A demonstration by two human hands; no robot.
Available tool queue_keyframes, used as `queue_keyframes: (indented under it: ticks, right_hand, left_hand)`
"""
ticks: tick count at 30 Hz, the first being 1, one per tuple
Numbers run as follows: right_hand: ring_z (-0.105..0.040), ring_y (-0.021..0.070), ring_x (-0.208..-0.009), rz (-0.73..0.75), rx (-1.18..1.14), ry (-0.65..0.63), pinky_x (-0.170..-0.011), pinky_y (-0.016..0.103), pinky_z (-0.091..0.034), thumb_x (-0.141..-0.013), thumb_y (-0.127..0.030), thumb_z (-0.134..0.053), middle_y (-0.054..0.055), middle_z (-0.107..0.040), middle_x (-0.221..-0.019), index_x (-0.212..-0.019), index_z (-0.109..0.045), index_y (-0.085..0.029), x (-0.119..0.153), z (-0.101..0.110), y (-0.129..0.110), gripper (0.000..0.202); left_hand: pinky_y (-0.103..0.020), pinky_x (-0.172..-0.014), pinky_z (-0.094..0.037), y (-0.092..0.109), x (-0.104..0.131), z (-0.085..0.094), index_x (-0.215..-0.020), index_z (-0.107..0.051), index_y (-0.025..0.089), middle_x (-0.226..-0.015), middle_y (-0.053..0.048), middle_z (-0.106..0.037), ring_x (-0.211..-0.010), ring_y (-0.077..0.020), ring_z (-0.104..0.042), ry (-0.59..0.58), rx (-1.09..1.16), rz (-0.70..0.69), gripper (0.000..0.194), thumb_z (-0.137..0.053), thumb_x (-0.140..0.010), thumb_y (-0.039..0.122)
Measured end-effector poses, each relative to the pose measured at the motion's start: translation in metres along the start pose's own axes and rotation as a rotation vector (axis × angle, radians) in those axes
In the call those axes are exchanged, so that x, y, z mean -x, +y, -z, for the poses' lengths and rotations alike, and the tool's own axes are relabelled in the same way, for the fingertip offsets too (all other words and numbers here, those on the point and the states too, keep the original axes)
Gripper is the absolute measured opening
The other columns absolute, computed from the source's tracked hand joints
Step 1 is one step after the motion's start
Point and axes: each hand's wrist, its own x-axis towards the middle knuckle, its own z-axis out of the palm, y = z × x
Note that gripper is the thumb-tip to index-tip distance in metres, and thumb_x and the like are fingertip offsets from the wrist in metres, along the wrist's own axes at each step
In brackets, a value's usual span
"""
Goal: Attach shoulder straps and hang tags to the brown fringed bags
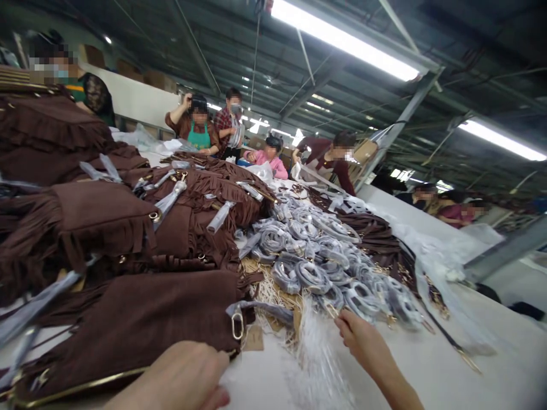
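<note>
A dark brown bag [141, 319] with a gold zip edge lies in front of me at the left. My left hand [188, 370] is closed at its near right corner; whatever its fingers may hold is hidden. Beside that corner, a gold oval ring [237, 323] hangs from a plastic-wrapped tab [269, 310]. My right hand [356, 339] pinches a gold clasp [332, 311] at the near edge of a heap of coiled, plastic-wrapped straps [314, 276]. White strings [273, 290] and brown paper tags [253, 339] lie between my hands.
More fringed brown bags [102, 210] pile up on the left. Dark straps [376, 233] and clear plastic sheeting [453, 273] lie at the right on the white table [478, 387]. Several people, including one in a green apron [199, 136], are across the table.
</note>
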Motion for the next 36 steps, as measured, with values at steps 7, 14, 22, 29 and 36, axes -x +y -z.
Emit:
queue_keyframes:
  ticks: [7, 14, 22, 29, 36]
  right_hand:
    - [-0.061, 0.0182, -0.051, -0.112, 0.052, -0.063, -0.058, 0.027, -0.040, -0.086, -0.024, -0.048, -0.002, -0.057, -0.046, -0.059, -0.042, -0.024, -0.001, -0.013, -0.003, 0.028]
    - [-0.062, 0.0139, -0.055, -0.191, -0.018, -0.121, -0.057, 0.024, -0.043, -0.084, -0.011, -0.052, -0.002, -0.061, -0.056, -0.060, -0.050, -0.019, -0.007, -0.012, -0.013, 0.025]
    - [-0.060, 0.0114, -0.050, -0.287, -0.269, -0.200, -0.040, 0.018, -0.042, -0.091, -0.028, -0.040, -0.003, -0.058, -0.061, -0.069, -0.045, -0.021, 0.023, 0.010, 0.008, 0.024]
    - [-0.057, 0.0136, -0.057, -0.145, -0.260, -0.176, -0.051, 0.023, -0.041, -0.084, -0.032, -0.050, -0.003, -0.059, -0.064, -0.077, -0.053, -0.022, 0.107, 0.007, 0.019, 0.014]
    - [-0.053, 0.0168, -0.067, -0.178, -0.214, -0.016, -0.064, 0.027, -0.040, -0.082, -0.035, -0.047, 0.000, -0.058, -0.068, -0.073, -0.052, -0.022, 0.123, -0.024, 0.010, 0.016]
  left_hand:
    - [-0.035, -0.069, -0.053, 0.056, -0.087, -0.011, -0.091, -0.068, 0.015, -0.089, -0.009, -0.072, -0.084, -0.0280, -0.070, -0.162, -0.061, -0.197, 0.010, -0.065, -0.088, 0.024]
    - [-0.032, -0.089, -0.050, 0.089, -0.173, -0.096, -0.093, -0.070, 0.012, -0.100, -0.009, -0.070, -0.101, -0.0231, -0.063, -0.039, -0.055, -0.612, 0.017, -0.058, -0.091, 0.023]
    - [-0.038, -0.109, -0.037, 0.073, -0.178, -0.126, -0.121, -0.060, 0.006, -0.128, -0.015, -0.062, -0.121, -0.0260, -0.055, -0.012, -0.016, -0.525, 0.035, -0.050, -0.096, 0.029]
    - [-0.050, -0.111, -0.031, 0.095, -0.196, -0.129, -0.120, -0.060, 0.009, -0.135, -0.018, -0.056, -0.130, -0.0311, -0.045, -0.008, 0.016, -0.532, 0.036, -0.052, -0.096, 0.034]
    - [-0.049, -0.112, -0.029, 0.103, -0.201, -0.151, -0.131, -0.052, 0.016, -0.139, -0.008, -0.056, -0.131, -0.0257, -0.045, -0.133, 0.022, -0.668, 0.047, -0.048, -0.097, 0.047]
